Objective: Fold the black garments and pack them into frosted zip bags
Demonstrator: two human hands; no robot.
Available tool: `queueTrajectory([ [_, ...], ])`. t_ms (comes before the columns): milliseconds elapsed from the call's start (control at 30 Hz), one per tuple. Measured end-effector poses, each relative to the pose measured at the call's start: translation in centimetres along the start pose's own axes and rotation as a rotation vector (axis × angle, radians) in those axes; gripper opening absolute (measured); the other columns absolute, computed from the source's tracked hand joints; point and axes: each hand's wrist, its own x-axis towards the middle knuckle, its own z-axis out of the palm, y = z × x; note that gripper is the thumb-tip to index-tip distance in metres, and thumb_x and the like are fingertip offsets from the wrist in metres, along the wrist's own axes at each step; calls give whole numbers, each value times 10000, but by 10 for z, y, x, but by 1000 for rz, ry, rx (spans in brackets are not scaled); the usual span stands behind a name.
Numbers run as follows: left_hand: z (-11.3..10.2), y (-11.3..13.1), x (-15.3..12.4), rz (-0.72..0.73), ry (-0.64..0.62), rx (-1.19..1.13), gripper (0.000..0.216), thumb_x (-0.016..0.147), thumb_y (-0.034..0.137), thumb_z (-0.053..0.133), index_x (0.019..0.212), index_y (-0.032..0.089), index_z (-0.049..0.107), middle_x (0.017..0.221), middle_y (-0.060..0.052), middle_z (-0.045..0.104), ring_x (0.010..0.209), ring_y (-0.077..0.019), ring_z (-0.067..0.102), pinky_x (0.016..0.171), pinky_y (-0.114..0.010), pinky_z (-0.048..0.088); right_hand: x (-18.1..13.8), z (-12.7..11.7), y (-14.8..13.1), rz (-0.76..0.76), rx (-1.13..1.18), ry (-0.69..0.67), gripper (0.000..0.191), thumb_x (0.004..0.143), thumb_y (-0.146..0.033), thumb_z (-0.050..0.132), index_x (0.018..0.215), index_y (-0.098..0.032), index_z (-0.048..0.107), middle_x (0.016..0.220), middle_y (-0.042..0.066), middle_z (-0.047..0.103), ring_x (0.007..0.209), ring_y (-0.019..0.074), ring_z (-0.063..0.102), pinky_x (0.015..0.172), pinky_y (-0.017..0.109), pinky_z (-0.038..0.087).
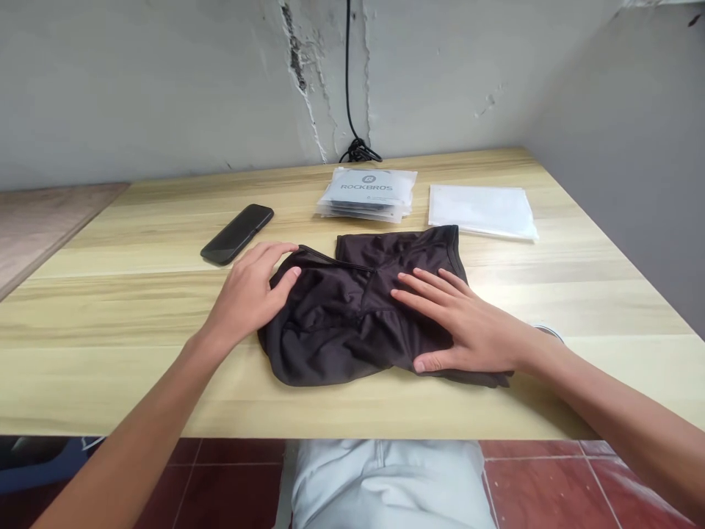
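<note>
A black, slightly shiny cloth garment [330, 323] with bound edges lies crumpled on the wooden table; its exact kind cannot be made out, though it resembles a balaclava. At its upper left corner is my left hand [250, 290], thumb and fingers apart, touching the cloth without closing round it. My right hand [468, 323] lies flat with spread fingers on the garment's right part, pressing on the fabric. Part of the cloth is hidden under that palm.
Behind the garment sits a stack of frosted ROCKBROS packets [366, 195]. A white pouch [482, 211] lies to their right, and a black phone [236, 234] to the left. A coiled black cable [360, 150] rests against the wall. The table's front edge [242, 433] is near my lap.
</note>
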Motion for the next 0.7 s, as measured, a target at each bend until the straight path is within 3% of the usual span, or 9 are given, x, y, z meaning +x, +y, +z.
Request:
queueTrajectory([
  [67, 10, 7, -15, 64, -49, 37, 521, 1033, 549, 513, 1437, 238, 622, 1499, -93, 644, 1389, -320, 594, 1207, -485, 428, -1, 2, 2, 5, -6, -48, 1045, 889, -845, 572, 1707, -265, 276, 1768, 124, 229, 1639, 430, 169, 1301, 702, 162],
  [133, 18, 7, -29, 134, -181, 97, 629, 1036, 627, 478, 1552, 272, 535, 1637, -81, 521, 1514, -335, 474, 1278, -534, 327, -2, 3, 6, 18, -8, -66, 1047, 891, -849, 565, 1711, -274, 259, 1773, 108, 218, 1642, 422, 159, 1312, 679, 161],
  [267, 20, -17, -43, 133, -327, 182, 716, 1056, 662, 397, 1693, 353, 291, 1753, -25, 323, 1624, -313, 293, 1339, -589, 151, -3, 3, 14, 62, 9, -65, 1084, 861, -872, 579, 1711, -282, 256, 1777, 93, 207, 1645, 415, 143, 1322, 650, 174],
  [367, 7, -30, -38, 144, -350, 201, 758, 1024, 700, 447, 1693, 382, 282, 1735, -16, 362, 1607, -328, 333, 1333, -598, 175, -2, -3, 14, 80, 33, -74, 1141, 807, -896, 618, 1706, -280, 276, 1778, 93, 203, 1643, 425, 144, 1325, 646, 178],
  [500, -2, -7, -25, 216, -177, 208, 725, 1014, 699, 469, 1627, 312, 457, 1677, -47, 470, 1549, -337, 436, 1336, -563, 205, 9, -16, 0, 100, 54, -16, 1152, 797, -907, 608, 1697, -251, 311, 1780, 109, 169, 1643, 426, 149, 1323, 633, 206],
  [567, 6, 12, -19, 277, -152, 186, 726, 1025, 685, 457, 1642, 303, 433, 1704, -48, 424, 1576, -335, 392, 1337, -572, 199, 21, -17, -11, 96, 45, 54, 1126, 825, -908, 567, 1699, -249, 305, 1781, 95, 152, 1651, 414, 121, 1334, 630, 157],
  [700, 34, 23, -16, 312, -287, 149, 858, 938, 784, 524, 1672, 378, 341, 1762, -28, 275, 1623, -411, 254, 1283, -693, 243, 44, 4, -21, 37, 23, 50, 1129, 824, -916, 558, 1696, -245, 308, 1771, 96, 184, 1651, 439, 78, 1316, 692, 36],
])
